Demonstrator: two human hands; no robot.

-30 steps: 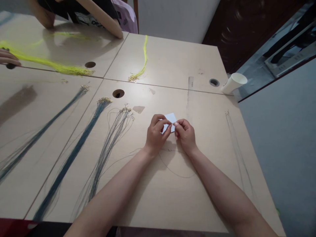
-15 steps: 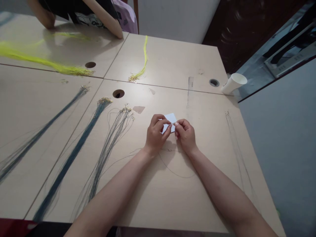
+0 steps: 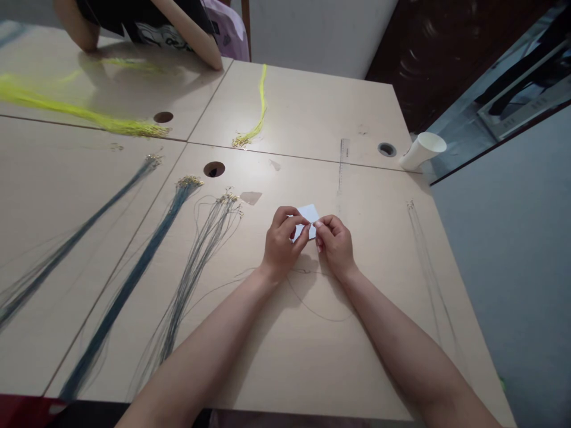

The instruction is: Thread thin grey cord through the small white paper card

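My left hand [image 3: 285,238] and my right hand [image 3: 333,241] meet fingertip to fingertip over a small white card [image 3: 308,213]. Thumb and forefinger of each are pinched together. What they grip is too small to make out. A thin dark cord [image 3: 319,314] curves over the table below my hands, partly hidden by my forearms. To the left lies a loose bundle of grey cords [image 3: 196,264] with gold-coloured metal ends. A thicker blue-grey bundle [image 3: 147,261] is beside it, and another grey-blue bundle [image 3: 89,230] lies farther left.
Bright yellow cords [image 3: 89,114] lie at the far left, with a smaller yellow bundle [image 3: 262,107] near the middle. A clear ruler [image 3: 342,163], a white cup [image 3: 423,150] and a few cords [image 3: 422,249] are on the right. Across the table [image 3: 312,113], a person's forearms rest.
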